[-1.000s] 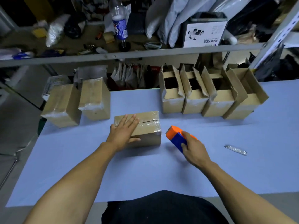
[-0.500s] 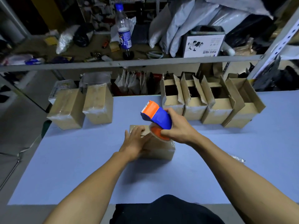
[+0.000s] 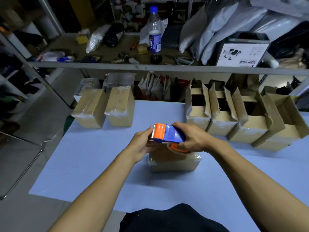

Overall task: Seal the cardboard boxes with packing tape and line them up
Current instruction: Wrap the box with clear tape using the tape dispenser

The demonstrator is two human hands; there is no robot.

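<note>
The person holds an orange and blue tape dispenser [image 3: 168, 133] above a sealed cardboard box [image 3: 173, 160] that lies near the middle of the pale blue counter [image 3: 87, 164]. The right hand [image 3: 192, 138] grips the blue body of the dispenser, fingers curled round it from the far side and thumb below, near the orange tape roll [image 3: 179, 148] beneath the hand. The left hand [image 3: 142, 144] meets the orange front end of the dispenser, its fingers curled at the serrated edge; whether it pinches the tape end there cannot be told, since the clear tape hardly shows. The box under the hands shows glossy tape along its near edges and corners.

At the far left of the counter two taped boxes [image 3: 103, 108] stand side by side, touching or nearly so. At the far right a row of four open boxes [image 3: 237, 114] stands packed close together, flaps raised and dark interiors showing.

Behind the counter a grey shelf [image 3: 150, 67] carries a plastic bottle [image 3: 154, 34] with a blue cap and label, a white printed carton [image 3: 240, 55], grey plastic mailer bags [image 3: 209, 29] and scattered small clutter. Under the shelf, between the two groups of boxes, a bundle of paper bags [image 3: 155, 87] stands upright. The person's dark garment [image 3: 167, 218] fills the bottom edge.
</note>
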